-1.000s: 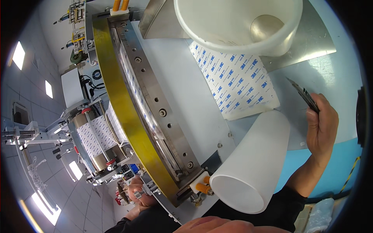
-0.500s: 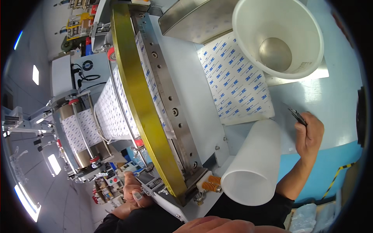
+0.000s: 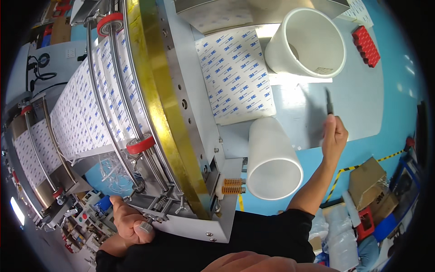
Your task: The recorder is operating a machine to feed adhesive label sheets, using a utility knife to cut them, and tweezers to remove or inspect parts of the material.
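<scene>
My left hand (image 3: 130, 222) is closed around a silver metal knob (image 3: 145, 227) at the near corner of the machine, beside a spring-loaded bracket. My right hand (image 3: 335, 130) grips a slim, dark, pointed tool (image 3: 329, 100) above the table, its tip directed away from me. Whether this is a knife or tweezers cannot be made out. To the left of that hand, a translucent white plastic cup (image 3: 253, 149) lies on its side with its mouth toward me. Beyond it rests a stack of blue-printed white sheets (image 3: 235, 75).
A second white tub (image 3: 276, 52) stands at the far right, near a red ridged block (image 3: 366, 46). A long yellow bar (image 3: 156, 118) and metal rollers with red collars (image 3: 140, 143) carry a printed web (image 3: 81, 109) on the left. Orange springs (image 3: 233, 186) project beside the cup.
The view has shifted, showing more of the table and rollers. My left hand stays at the knob. My right hand still holds the dark tool, which now points more straight away from me.
</scene>
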`<state>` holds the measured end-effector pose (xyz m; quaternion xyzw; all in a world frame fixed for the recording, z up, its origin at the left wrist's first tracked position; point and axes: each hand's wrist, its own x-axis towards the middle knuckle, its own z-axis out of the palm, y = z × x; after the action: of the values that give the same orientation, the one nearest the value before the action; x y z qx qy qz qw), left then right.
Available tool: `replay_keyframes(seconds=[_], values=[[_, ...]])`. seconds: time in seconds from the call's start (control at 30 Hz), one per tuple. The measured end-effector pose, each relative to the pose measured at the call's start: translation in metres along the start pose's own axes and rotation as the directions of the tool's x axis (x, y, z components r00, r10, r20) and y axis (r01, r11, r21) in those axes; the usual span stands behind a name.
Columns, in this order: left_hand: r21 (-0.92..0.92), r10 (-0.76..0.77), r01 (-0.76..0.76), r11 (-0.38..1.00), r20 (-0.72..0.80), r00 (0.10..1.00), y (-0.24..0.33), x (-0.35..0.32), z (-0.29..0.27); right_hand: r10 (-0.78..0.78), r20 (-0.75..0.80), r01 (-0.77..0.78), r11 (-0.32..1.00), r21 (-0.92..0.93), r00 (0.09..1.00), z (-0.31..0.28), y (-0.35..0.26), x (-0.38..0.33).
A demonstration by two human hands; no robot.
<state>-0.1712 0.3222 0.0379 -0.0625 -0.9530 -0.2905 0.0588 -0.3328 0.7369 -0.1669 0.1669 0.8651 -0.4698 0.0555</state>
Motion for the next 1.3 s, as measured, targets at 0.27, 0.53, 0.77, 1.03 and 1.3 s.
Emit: replay_keyframes(seconds=[0.27,0.53,0.77,1.03,1.3], values=[[-0.090,0.077,-0.072,0.993,0.049,0.996,-0.006,0.009,-0.001,-0.317,-0.023,0.257,0.805,-0.535,0.948,-0.004,-0.025,0.021],[-0.177,0.132,-0.127,0.976,0.014,0.991,-0.011,0.013,0.001,-0.093,0.612,0.169,0.983,-0.066,0.785,0.045,-0.107,0.010],[-0.217,0.140,-0.168,0.962,-0.139,0.980,-0.009,0.012,0.009,0.252,0.713,-0.204,0.967,-0.154,0.654,0.081,-0.122,0.034],[-0.241,0.127,-0.176,0.954,-0.206,0.970,-0.008,0.013,0.009,0.254,0.699,-0.232,0.964,-0.128,0.669,0.094,-0.142,0.040],[-0.230,0.144,-0.200,0.952,-0.240,0.960,-0.005,0.021,0.008,0.063,0.716,0.099,0.978,-0.182,0.695,0.092,-0.179,0.025]])
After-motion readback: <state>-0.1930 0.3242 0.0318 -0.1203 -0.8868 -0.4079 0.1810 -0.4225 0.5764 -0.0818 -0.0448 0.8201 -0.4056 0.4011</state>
